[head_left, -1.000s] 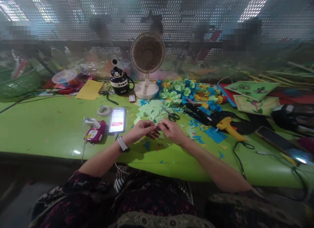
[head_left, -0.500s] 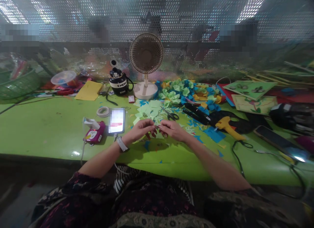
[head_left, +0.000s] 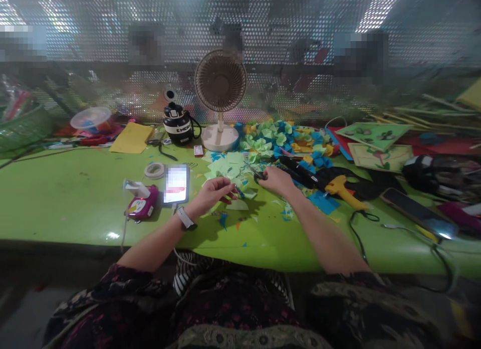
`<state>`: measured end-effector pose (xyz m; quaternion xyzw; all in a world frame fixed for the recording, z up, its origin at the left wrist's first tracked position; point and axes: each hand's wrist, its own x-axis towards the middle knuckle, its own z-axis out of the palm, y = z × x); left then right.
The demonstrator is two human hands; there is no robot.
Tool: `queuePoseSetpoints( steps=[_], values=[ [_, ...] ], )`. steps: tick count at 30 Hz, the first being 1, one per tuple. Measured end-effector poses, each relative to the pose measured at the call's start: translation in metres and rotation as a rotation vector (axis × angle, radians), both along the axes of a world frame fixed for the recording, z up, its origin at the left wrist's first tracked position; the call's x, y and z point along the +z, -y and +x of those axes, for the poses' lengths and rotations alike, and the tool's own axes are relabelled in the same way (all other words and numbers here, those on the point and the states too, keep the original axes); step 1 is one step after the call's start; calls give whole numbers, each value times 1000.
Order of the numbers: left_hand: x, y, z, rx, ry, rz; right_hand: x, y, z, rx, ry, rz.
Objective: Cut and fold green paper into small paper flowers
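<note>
My left hand (head_left: 216, 191), with a pale watch on its wrist, hovers over the table with thumb and fingers pinched together. Whatever is between its fingertips is too small to make out. Just beneath it lies a pale green paper piece (head_left: 237, 204). Farther right, my right hand (head_left: 277, 181) is closed on the dark handles of the scissors (head_left: 258, 175), whose blades point up and left over the paper. A pile of light green paper pieces (head_left: 229, 164) lies beyond both hands, with small blue and green scraps scattered around.
Folded green, blue and orange paper flowers (head_left: 278, 137) are heaped behind the scissors. A fan (head_left: 221, 83) and a dark bottle (head_left: 178, 128) stand at the back. To the right is a yellow glue gun (head_left: 343, 191); to the left, a lit phone (head_left: 176, 184) and a tape roll (head_left: 154, 170).
My right hand has left my left hand's fingertips, moved right and away from me, and closed on the scissors. My left hand stays pinched nearly in place. The view has shifted slightly.
</note>
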<state>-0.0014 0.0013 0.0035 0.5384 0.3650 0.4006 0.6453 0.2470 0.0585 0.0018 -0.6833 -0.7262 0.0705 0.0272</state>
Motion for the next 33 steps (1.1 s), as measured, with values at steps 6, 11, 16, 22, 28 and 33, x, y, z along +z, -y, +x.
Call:
queuePoseSetpoints(
  steps=[6,11,16,22,28,33],
  values=[
    [0,0,-1,25,72,-31,17,10,5,-7,100,-149],
    [1,0,-2,49,117,-20,21,12,17,-14,32,-157],
    [1,-2,-1,124,200,-24,29,18,23,-88,-586,-136],
    [5,0,-2,193,276,-8,40,45,-15,59,-1100,-376],
    [8,2,-1,194,308,-1,28,58,-40,169,-1132,-539],
    [5,2,0,158,327,-22,23,59,-40,229,-1103,-529]
  ],
)
